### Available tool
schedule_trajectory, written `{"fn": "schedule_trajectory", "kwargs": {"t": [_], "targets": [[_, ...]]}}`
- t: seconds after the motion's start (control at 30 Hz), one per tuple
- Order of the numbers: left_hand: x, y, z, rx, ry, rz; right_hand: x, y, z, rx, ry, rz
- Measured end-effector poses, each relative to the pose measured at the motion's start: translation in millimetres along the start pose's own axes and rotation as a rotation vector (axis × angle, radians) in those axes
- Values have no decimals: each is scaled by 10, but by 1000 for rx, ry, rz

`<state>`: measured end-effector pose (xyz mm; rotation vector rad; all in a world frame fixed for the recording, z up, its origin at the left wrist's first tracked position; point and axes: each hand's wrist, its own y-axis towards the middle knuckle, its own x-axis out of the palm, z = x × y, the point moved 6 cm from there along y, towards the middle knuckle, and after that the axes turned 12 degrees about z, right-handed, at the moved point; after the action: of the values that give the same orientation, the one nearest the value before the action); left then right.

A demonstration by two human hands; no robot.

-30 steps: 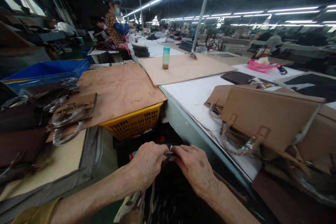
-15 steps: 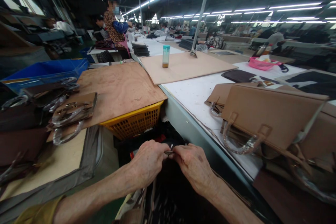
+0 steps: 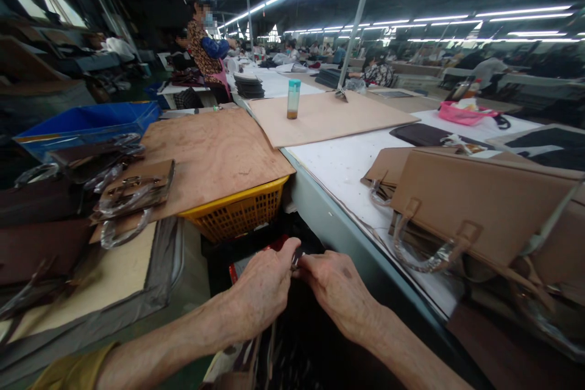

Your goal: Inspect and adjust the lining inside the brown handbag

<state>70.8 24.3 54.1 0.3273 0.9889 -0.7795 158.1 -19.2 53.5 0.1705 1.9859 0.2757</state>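
The left hand (image 3: 262, 286) and right hand (image 3: 338, 289) meet, fingers pinching a small metal piece (image 3: 296, 258) on dark fabric (image 3: 301, 341), close beside the grey bench edge (image 3: 347, 237) at 2 o'clock; a yellow plastic basket (image 3: 237, 213) stands near at 11 o'clock.

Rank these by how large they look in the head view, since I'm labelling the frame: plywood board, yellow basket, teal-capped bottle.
1. plywood board
2. yellow basket, only partly visible under the board
3. teal-capped bottle, though it stands farther from the camera
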Motion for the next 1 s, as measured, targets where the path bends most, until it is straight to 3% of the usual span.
{"fn": "schedule_trajectory", "kwargs": {"t": [0.17, 0.3, 0.47, 0.6, 0.8, 0.93, 1.0], "targets": [[-12, -8, -33, -15, -79, 22, 49, 0, -16, 39, -99, 13], [10, -31, -99, -33, -278, 108, 64, -1, -79, -36, -127, 6], [61, -152, -123, -70, -443, 132, 56, 39, -242, -221, -65, -141], [58, -344, -108, -145, -477, 78, 35, 62, -305, -241, -33, -251], [-90, -566, -117, -195, -431, -22, -102, 289, -46, -122, -289, -225], [-222, -326, -292, -160, -404, 113, -263, 523, 216, -49, -325, -197], [-223, -103, -394, -103, -432, 109, -337, 588, 328, -23, -319, -187]]}}
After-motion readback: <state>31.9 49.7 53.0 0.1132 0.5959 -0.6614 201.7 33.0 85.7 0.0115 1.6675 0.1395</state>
